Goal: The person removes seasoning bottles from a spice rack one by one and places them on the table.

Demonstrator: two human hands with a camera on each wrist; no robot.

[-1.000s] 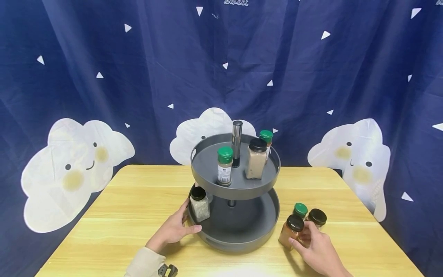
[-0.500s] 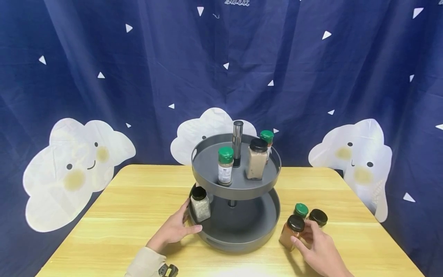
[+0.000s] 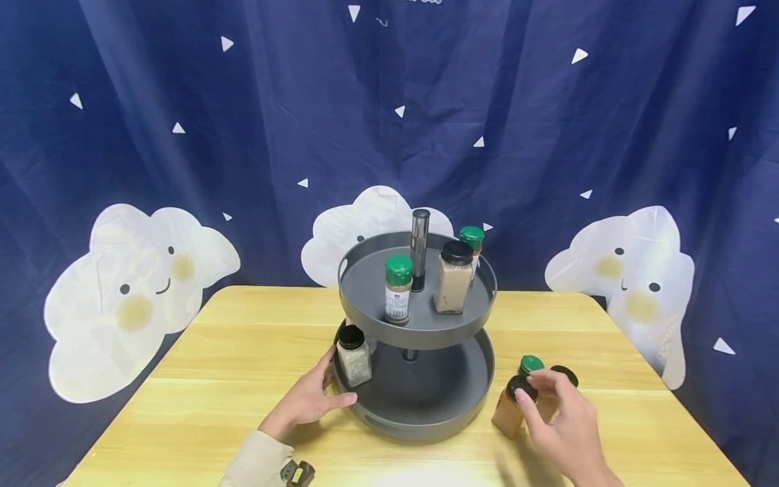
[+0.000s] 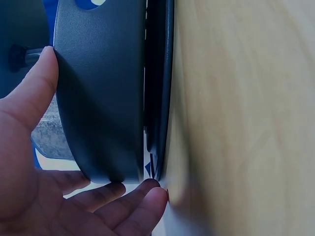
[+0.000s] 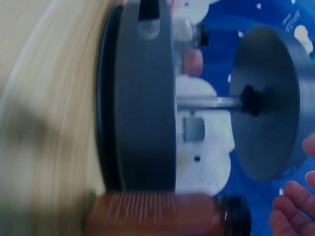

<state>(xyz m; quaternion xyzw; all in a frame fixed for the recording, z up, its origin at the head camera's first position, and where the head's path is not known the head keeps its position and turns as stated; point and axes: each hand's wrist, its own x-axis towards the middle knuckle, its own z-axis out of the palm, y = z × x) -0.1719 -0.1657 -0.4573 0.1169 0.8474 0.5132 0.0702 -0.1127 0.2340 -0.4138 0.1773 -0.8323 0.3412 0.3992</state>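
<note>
My left hand [image 3: 309, 400] touches the side wall of the lower tray [image 3: 420, 431] of a dark grey two-tier stand, its thumb and fingers spread along the rim. In the left wrist view its thumb lies at the tray's upper edge. Beside it, on that tray, a black-lidded jar with whitish contents [image 3: 355, 364] stands. At the right, my right hand [image 3: 569, 429] hovers with loosely bent fingers near a black-lidded orange-brown spice jar [image 3: 506, 414]. The right wrist view shows those fingers [image 5: 290, 199] apart from the jar's black lid [image 5: 235, 215].
On the upper tray [image 3: 371, 325] stand a green-capped shaker [image 3: 398, 291], a tan spice jar [image 3: 453, 281] and another green-capped shaker [image 3: 472, 238]. Behind the orange-brown jar are a green-capped container [image 3: 531, 364] and a black-lidded jar [image 3: 566, 374], partly hidden by my hand. Blue curtain hangs behind.
My right hand has let go of the orange-brown jar and risen slightly to lid height. The left hand stays at the lower tray. The view has shifted slightly.
</note>
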